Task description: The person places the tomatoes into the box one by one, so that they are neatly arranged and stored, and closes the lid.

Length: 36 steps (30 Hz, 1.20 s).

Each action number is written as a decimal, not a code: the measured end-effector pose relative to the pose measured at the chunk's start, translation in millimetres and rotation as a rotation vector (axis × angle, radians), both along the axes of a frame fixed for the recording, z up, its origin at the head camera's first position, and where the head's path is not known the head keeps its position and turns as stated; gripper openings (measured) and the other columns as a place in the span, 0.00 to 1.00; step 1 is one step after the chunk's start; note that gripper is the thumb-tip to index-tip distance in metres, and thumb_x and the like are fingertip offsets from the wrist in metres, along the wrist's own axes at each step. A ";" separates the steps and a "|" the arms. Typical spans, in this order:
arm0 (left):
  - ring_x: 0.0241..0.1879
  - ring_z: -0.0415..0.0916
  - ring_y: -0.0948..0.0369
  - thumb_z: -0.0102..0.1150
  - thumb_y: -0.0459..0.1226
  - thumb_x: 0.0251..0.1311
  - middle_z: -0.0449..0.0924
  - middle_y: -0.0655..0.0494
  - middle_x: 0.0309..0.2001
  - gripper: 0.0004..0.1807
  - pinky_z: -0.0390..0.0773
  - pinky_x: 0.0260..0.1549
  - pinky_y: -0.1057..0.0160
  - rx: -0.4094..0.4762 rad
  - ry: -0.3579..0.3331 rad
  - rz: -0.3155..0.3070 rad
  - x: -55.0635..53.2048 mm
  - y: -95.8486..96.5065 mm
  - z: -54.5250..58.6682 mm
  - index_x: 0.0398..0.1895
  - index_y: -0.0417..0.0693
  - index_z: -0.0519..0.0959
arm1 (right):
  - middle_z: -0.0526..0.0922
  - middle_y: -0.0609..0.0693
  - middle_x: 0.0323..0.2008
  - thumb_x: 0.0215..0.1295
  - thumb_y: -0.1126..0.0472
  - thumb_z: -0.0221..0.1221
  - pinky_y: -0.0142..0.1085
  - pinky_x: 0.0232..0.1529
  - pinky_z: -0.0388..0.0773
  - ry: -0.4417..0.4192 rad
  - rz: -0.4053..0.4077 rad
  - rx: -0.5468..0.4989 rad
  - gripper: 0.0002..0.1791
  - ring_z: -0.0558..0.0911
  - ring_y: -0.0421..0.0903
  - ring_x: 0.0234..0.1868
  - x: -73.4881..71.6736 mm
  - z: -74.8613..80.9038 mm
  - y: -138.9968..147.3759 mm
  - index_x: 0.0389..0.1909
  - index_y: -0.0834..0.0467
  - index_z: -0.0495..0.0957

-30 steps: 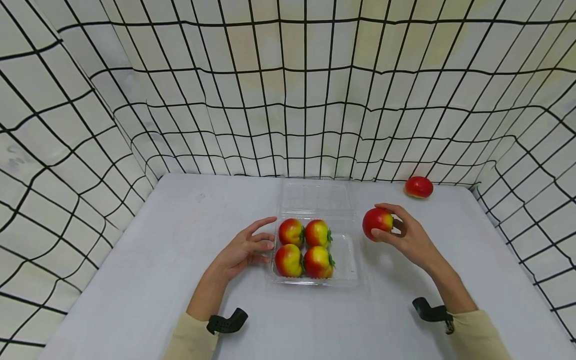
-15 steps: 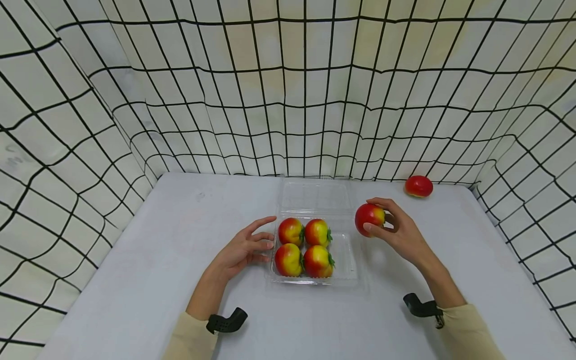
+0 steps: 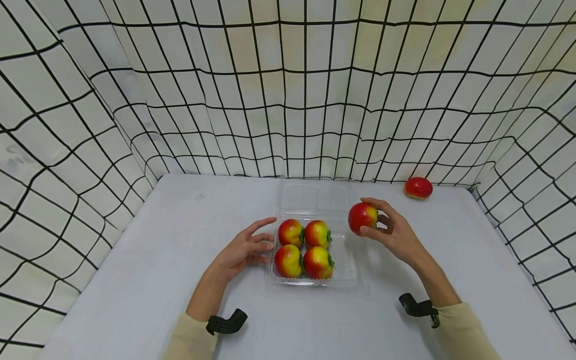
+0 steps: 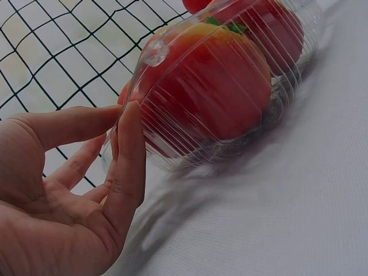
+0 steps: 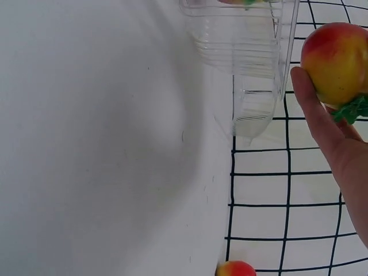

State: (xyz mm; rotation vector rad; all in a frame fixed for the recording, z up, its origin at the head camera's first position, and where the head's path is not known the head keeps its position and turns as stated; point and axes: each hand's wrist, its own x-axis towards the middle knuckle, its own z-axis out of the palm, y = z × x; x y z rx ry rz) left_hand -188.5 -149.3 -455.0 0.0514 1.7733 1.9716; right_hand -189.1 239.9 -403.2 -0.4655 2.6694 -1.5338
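Note:
My right hand point(image 3: 398, 237) grips a red-and-yellow fruit with green leaves point(image 3: 362, 218) between thumb and fingers. In the head view this fruit overlaps the right rear corner of a clear plastic container point(image 3: 346, 265); in the right wrist view it point(image 5: 333, 60) is raised beside the container's rim. Several like fruits point(image 3: 288, 261) lie in the container's left part, while its right part shows bare plastic. My left hand point(image 3: 243, 250) is at the container's left side. In the left wrist view, thumb and finger point(image 4: 131, 132) pinch the rim, with other fingers spread behind.
Another red fruit point(image 3: 418, 188) lies on the white table point(image 3: 189, 225) at the far right. The container's clear lid point(image 3: 316, 196) is folded back behind it. Black netting point(image 3: 306, 105) over pale walls stands around the back and sides.
My right hand has moved left with the fruit, from right of the container to its right rear corner. The left hand and the container have stayed in place.

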 end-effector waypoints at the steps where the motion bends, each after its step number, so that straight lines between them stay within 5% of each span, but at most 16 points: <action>1: 0.45 0.80 0.61 0.61 0.33 0.70 0.77 0.57 0.48 0.37 0.89 0.41 0.65 0.000 -0.001 -0.001 0.3 -0.1 -0.1 0.80 0.59 0.62 | 0.66 0.58 0.76 0.66 0.58 0.69 0.46 0.61 0.85 -0.002 0.002 0.002 0.40 0.74 0.66 0.71 0.0 -0.9 -0.5 0.77 0.49 0.63; 7: 0.45 0.80 0.61 0.62 0.34 0.70 0.78 0.57 0.48 0.37 0.89 0.42 0.65 -0.003 0.003 0.003 0.7 0.0 -0.4 0.80 0.60 0.63 | 0.71 0.58 0.72 0.64 0.58 0.71 0.28 0.57 0.82 0.026 -0.006 0.013 0.41 0.78 0.60 0.65 -0.3 -4.1 -5.5 0.76 0.52 0.64; 15: 0.45 0.80 0.61 0.61 0.33 0.70 0.78 0.57 0.47 0.37 0.89 0.41 0.65 0.005 0.002 -0.002 0.5 -0.5 -1.0 0.80 0.59 0.63 | 0.72 0.58 0.71 0.63 0.56 0.72 0.64 0.65 0.78 0.036 0.001 0.040 0.40 0.75 0.63 0.69 0.3 -8.3 -12.2 0.74 0.51 0.67; 20: 0.45 0.80 0.61 0.62 0.34 0.69 0.78 0.57 0.48 0.38 0.89 0.41 0.65 0.001 0.002 -0.001 0.4 -0.3 -0.9 0.80 0.60 0.63 | 0.73 0.55 0.67 0.61 0.56 0.73 0.67 0.71 0.71 0.061 0.012 0.063 0.39 0.73 0.59 0.69 -0.2 -11.5 -15.5 0.73 0.52 0.69; 36: 0.42 0.81 0.61 0.62 0.33 0.69 0.77 0.56 0.47 0.38 0.89 0.40 0.66 0.007 -0.011 0.004 1.1 0.7 1.1 0.80 0.59 0.62 | 0.76 0.54 0.67 0.60 0.55 0.74 0.65 0.73 0.69 0.068 0.029 0.094 0.37 0.75 0.56 0.67 0.2 -17.9 -24.0 0.70 0.51 0.72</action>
